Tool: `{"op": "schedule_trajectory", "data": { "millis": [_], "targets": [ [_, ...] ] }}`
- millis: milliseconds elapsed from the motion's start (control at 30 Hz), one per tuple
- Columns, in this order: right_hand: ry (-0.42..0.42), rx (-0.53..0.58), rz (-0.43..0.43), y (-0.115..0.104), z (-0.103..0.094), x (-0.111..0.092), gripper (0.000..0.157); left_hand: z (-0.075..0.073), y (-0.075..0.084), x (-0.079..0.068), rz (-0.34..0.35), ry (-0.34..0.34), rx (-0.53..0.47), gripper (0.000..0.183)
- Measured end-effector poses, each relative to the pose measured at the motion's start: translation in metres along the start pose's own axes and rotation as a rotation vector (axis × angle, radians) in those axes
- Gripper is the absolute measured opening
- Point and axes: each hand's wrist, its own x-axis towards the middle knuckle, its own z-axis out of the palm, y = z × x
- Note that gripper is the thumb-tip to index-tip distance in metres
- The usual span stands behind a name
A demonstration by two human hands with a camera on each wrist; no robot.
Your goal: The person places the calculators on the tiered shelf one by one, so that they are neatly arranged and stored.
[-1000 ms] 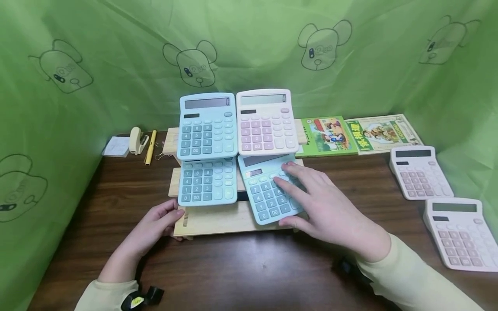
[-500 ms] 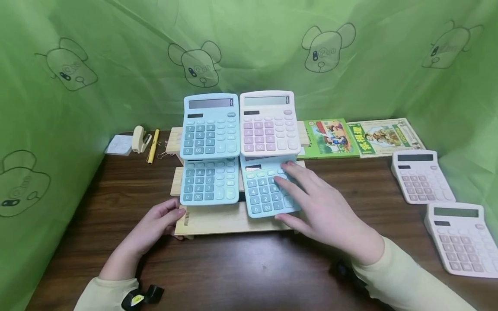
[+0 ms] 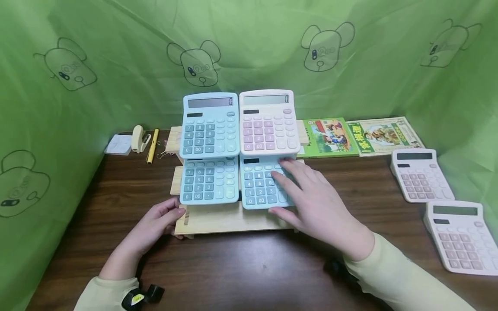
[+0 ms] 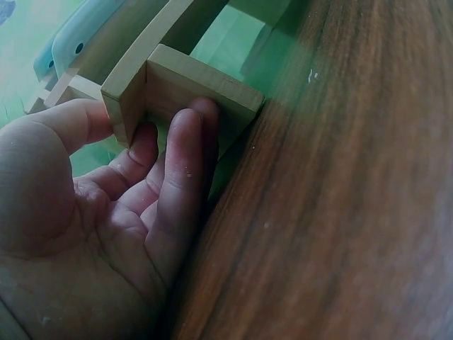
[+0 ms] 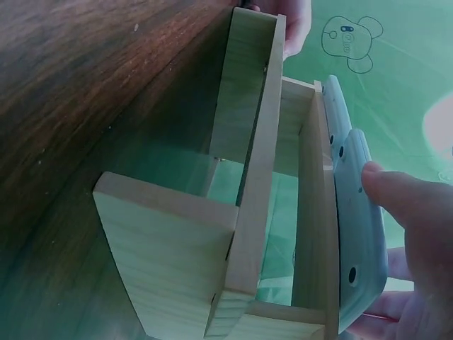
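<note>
My left hand (image 3: 161, 222) pinches the front left corner of a stepped wooden stand (image 3: 229, 220); in the left wrist view the thumb lies on the end of the front plank (image 4: 131, 88), with fingers curled beneath it. On the middle step at right, a light-blue calculator (image 3: 258, 185) is held by my right hand (image 3: 320, 203). Its fingers reach over the keys, while the thumb (image 5: 386, 188) is at the calculator's near edge in the right wrist view. Left of it sits another blue calculator (image 3: 210, 183). A blue calculator (image 3: 210, 125) and a white-and-purple one (image 3: 268, 123) fill the top step, hiding the lower screens.
Two white-and-pink calculators (image 3: 422, 175) lie on the dark wooden table (image 3: 233, 276) at right. Behind the stand's right side are two picture books (image 3: 330, 138). A cream stapler (image 3: 138, 138), a yellow pen (image 3: 153, 147) and white paper (image 3: 118, 144) lie at back left. Green cloth walls surround the table.
My right hand has moved the tilted blue calculator back and left on the middle step; it now stands straight, beside its neighbour. My left hand keeps its hold on the stand.
</note>
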Motion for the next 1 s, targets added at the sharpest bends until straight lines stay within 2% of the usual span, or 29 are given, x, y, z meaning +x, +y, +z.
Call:
{"op": "schedule_trajectory", "data": {
  "millis": [633, 1000],
  "targets": [
    [0.040, 0.017, 0.020, 0.006, 0.008, 0.008, 0.078, -0.003, 0.000, 0.001, 0.020, -0.015, 0.000, 0.033],
    [-0.020, 0.040, -0.026, 0.012, -0.002, 0.006, 0.071, -0.003, -0.003, 0.002, 0.000, -0.008, -0.023, 0.034]
  ]
}}
